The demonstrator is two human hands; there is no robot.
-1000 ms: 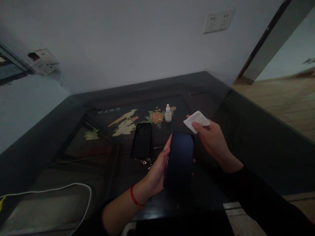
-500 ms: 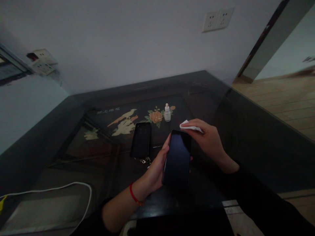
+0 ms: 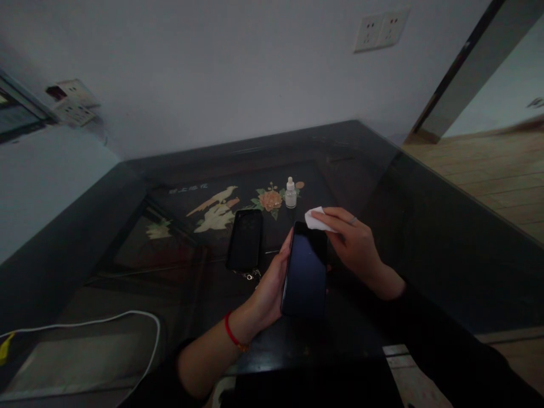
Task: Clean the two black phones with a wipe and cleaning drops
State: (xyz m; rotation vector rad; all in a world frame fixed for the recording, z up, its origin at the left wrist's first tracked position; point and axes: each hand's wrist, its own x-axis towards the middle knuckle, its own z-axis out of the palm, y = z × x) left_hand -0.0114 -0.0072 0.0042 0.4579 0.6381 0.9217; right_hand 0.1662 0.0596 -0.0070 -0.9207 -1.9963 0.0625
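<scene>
My left hand [image 3: 268, 287] grips a dark phone [image 3: 305, 272] by its left edge, screen up, above the black table [image 3: 433, 243]. My right hand [image 3: 353, 245] pinches a small white wipe [image 3: 315, 220] and presses it on the phone's top edge. A red string circles my left wrist. A black phone case [image 3: 245, 240] lies flat on the table just left of the phone. A small clear dropper bottle [image 3: 290, 194] stands behind, beside a painted flower.
The table top has inlaid birds and flowers under glass. A white cable [image 3: 140, 322] loops at the lower left. Wall sockets [image 3: 379, 29] sit above; a wooden floor [image 3: 488, 170] lies to the right.
My right hand has turned the wipe downward and moved left onto the phone's top. The phone has shifted slightly left and away.
</scene>
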